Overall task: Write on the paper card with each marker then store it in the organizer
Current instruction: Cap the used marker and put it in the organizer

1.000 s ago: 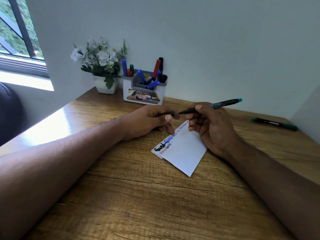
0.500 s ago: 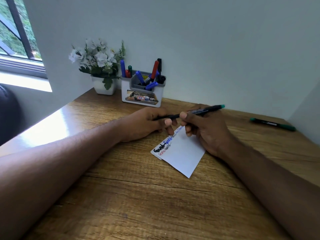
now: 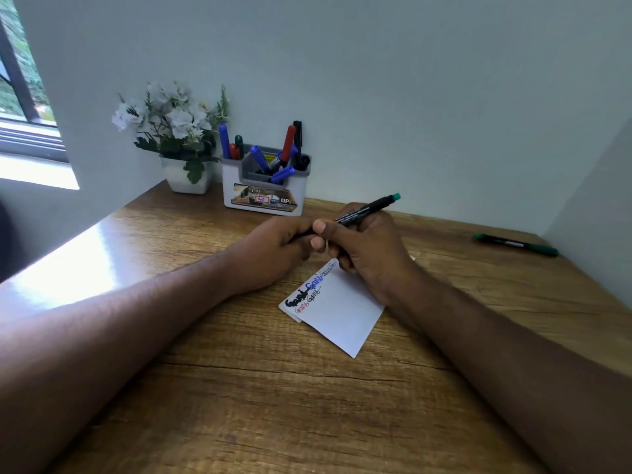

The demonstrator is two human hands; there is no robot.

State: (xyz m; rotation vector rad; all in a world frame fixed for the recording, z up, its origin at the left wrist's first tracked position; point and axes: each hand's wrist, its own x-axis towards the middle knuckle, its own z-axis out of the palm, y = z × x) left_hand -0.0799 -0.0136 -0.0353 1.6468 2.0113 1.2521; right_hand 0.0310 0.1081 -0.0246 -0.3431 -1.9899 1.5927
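A white paper card (image 3: 343, 314) lies on the wooden desk, with black, blue and red scribbles along its left edge. Just above its far end both hands meet on one black marker (image 3: 367, 209) with a green end cap. My right hand (image 3: 371, 256) grips the barrel, and the green end points up and to the right. My left hand (image 3: 273, 253) curls round the marker's other end, which is hidden in its fingers. The white and grey organizer (image 3: 261, 200) stands against the wall behind the hands and holds several blue, red, green and black markers.
A second green marker (image 3: 516, 244) lies on the desk at the far right, near the side wall. A white pot of artificial flowers (image 3: 186, 181) stands left of the organizer. A window is at the far left. The wooden desk (image 3: 273, 405) stretches toward me.
A second ago a gap showed between the piece in my left hand and the marker's tip. The hands have since come together, and the marker has tilted more upright.
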